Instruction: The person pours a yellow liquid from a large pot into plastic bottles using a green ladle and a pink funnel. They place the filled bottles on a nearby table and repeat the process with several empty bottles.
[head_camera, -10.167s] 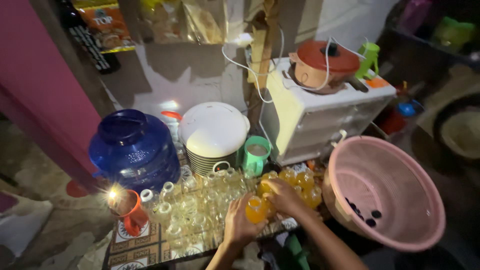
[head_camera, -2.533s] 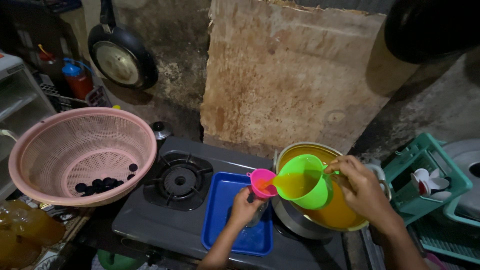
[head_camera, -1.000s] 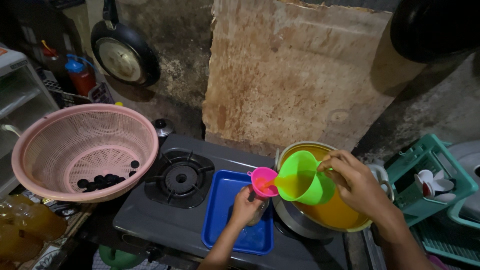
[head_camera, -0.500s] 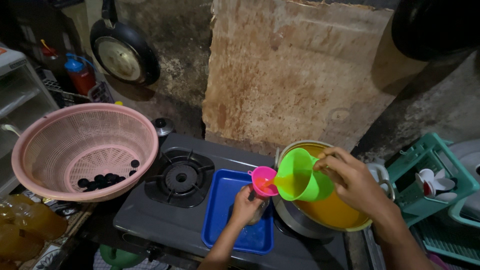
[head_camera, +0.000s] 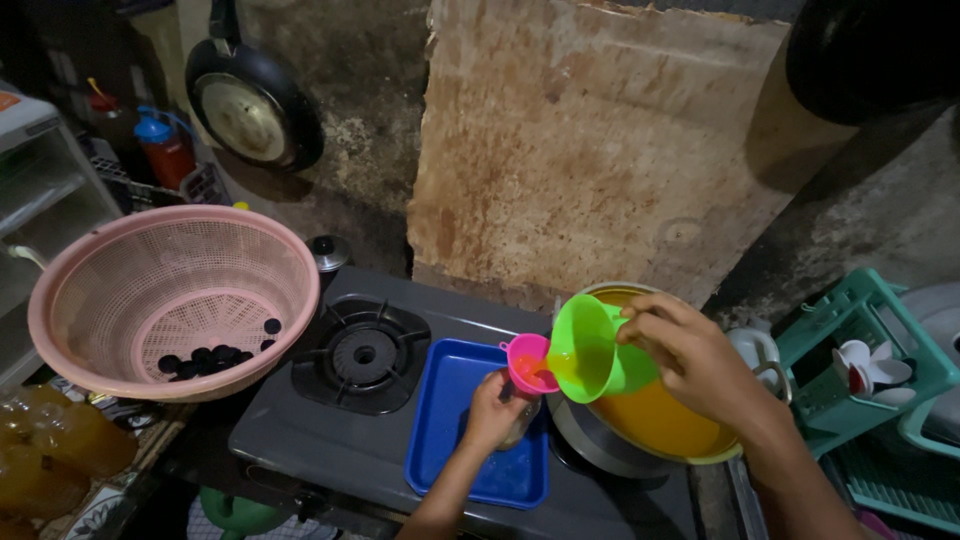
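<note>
My right hand (head_camera: 695, 365) grips a green plastic jug (head_camera: 592, 350), tipped sharply to the left so its spout is over a small pink funnel (head_camera: 527, 363). Orange liquid shows in the jug and the funnel. My left hand (head_camera: 490, 410) is wrapped around a small clear bottle (head_camera: 518, 425) under the funnel, mostly hidden by my fingers. The bottle stands over a blue tray (head_camera: 450, 400) on a grey gas stove (head_camera: 300, 440). Behind the jug sits a metal pot (head_camera: 660, 425) holding orange liquid.
A pink plastic colander (head_camera: 175, 300) with several small dark caps rests at the left of the stove, beside the burner (head_camera: 360, 355). A frying pan (head_camera: 255, 105) hangs on the wall. A teal rack (head_camera: 850, 345) with white cups stands at the right. Filled orange bottles (head_camera: 50, 450) lie lower left.
The green jug has tipped further toward the pink funnel over the last second. Ten seconds ago I was at another spot, handling orange-filled bottles.
</note>
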